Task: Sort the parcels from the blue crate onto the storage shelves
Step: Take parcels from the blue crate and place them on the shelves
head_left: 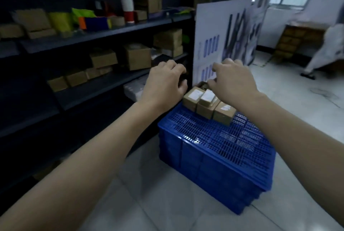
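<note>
The blue crate stands on the floor beside the shelves, its perforated top facing up. Three small brown parcels with white labels sit in a row on its far end. Behind them lies another small brown parcel. My right hand reaches over the row, its fingertips pinched on that rear parcel. My left hand hovers at the crate's far left corner with curled fingers. Something dark shows under them, but I cannot tell if it is held. The storage shelves run along the left.
The shelves hold several brown boxes, yellow bags and a white-and-red roll. A white printed board leans upright behind the crate. Far right are stacked crates and a person in white. Tiled floor surrounds the crate.
</note>
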`<action>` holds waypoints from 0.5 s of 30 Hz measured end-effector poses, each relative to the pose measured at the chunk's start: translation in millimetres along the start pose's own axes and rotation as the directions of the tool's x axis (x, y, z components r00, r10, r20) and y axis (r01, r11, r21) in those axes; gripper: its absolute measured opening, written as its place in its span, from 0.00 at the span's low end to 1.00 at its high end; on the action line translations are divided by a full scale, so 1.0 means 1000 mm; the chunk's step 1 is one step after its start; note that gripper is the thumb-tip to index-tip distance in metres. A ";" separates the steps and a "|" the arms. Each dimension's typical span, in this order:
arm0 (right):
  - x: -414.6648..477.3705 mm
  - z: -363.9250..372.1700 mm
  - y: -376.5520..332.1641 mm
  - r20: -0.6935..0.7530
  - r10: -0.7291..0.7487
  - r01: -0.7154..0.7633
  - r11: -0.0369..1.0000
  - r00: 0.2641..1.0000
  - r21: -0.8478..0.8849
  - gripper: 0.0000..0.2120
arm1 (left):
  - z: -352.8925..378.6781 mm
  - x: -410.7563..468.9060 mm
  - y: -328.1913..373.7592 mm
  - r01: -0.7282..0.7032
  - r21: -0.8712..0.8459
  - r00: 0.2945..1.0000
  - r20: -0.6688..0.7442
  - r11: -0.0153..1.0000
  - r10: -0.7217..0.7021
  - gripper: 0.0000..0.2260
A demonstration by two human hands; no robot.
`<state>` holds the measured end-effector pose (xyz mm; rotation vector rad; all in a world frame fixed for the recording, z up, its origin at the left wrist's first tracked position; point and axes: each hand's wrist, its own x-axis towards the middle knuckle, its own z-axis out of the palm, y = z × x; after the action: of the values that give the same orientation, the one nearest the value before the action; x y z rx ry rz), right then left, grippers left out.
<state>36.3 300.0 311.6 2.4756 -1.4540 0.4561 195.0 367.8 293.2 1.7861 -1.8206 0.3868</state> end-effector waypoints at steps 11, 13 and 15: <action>0.082 0.119 0.110 0.201 0.281 -0.283 0.959 0.938 -0.020 0.18 | 0.166 0.117 -0.028 0.088 -0.209 0.958 0.286 0.974 -0.026 0.14; 0.103 0.145 0.132 0.246 0.287 -0.292 0.956 0.926 -0.017 0.19 | 0.203 0.137 -0.029 0.137 -0.227 0.938 0.341 0.964 -0.053 0.14; 0.124 0.172 0.154 0.291 0.278 -0.291 0.957 0.915 0.001 0.19 | 0.238 0.156 -0.031 0.213 -0.247 0.914 0.392 0.945 -0.104 0.14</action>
<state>-16.9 65.6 206.9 2.4504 -1.9544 0.1801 187.9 103.1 185.2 1.8729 -1.8417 -0.2927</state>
